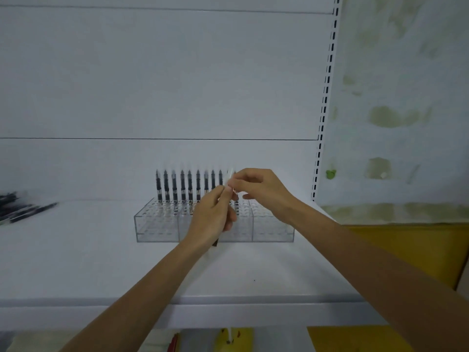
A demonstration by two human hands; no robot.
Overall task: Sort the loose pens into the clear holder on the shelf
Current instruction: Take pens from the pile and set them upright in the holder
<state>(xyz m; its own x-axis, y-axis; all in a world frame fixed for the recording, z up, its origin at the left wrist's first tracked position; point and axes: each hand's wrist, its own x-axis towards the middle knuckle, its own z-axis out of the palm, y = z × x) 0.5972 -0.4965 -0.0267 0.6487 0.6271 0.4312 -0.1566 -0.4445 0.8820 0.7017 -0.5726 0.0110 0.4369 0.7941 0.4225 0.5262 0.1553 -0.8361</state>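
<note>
1. The white shelf point(76, 262) runs from the left edge of the view to a slotted upright point(327, 85) at the far right; its near lip crosses the view below the forearms. Bare shelf surface lies open on the near side of the clear holder point(157, 224) and to its left.
2. The clear holder stands near the middle of the shelf, set back toward the rear panel, with a drilled top and three visible sections.
3. Nine pens point(182, 185) stand upright in the holder's far row, side by side from the left end toward the middle; a tenth place at the right end of the row is partly hidden by the hands.
4. A loose pile of pens point(22, 208) lies flat at the far left of the shelf, well apart from the holder; their number cannot be counted.
5. The left hand point(212, 219) is wrapped around a pen point(229, 177) in front of the holder, its dark end showing below the palm.
6. The right hand point(261, 189) pinches the same pen's pale upper part between thumb and fingertips, above the holder's middle section.
</note>
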